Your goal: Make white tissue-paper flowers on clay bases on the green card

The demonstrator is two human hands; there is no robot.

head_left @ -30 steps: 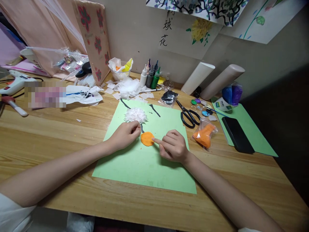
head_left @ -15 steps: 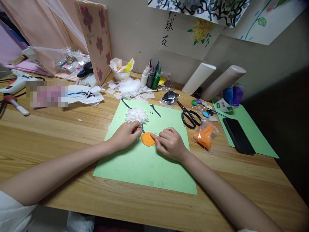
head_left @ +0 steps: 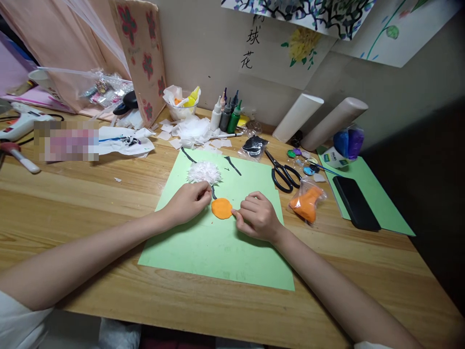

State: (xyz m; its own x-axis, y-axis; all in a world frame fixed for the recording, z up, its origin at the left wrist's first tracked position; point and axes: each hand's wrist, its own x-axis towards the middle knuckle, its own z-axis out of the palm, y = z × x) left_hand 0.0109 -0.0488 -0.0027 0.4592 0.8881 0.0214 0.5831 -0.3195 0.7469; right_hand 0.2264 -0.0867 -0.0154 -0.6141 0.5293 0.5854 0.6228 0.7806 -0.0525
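A flat orange clay disc [head_left: 222, 208] lies on the green paper [head_left: 218, 252], just below a short dark strip. White ruffled paper petals [head_left: 204, 172] form a round flower above it, and another dark strip [head_left: 233, 166] lies to the upper right. My left hand [head_left: 192, 201] rests beside the flower and the disc, fingers curled together; whatever its fingertips pinch is too small to make out. My right hand [head_left: 258, 217] is at the disc's right edge, index fingertip touching the rim, the other fingers curled.
Black scissors [head_left: 283, 174], a bag of orange clay [head_left: 307, 201] and a black phone [head_left: 356, 203] lie to the right. Paint bottles [head_left: 225, 116], torn white paper [head_left: 192, 131] and a bowl [head_left: 181, 104] stand behind. A glue gun [head_left: 25, 121] is far left.
My right index finger has shifted from the top of the orange disc down to its right edge. The left hand keeps its place beside the flower. The camera view has shifted slightly.
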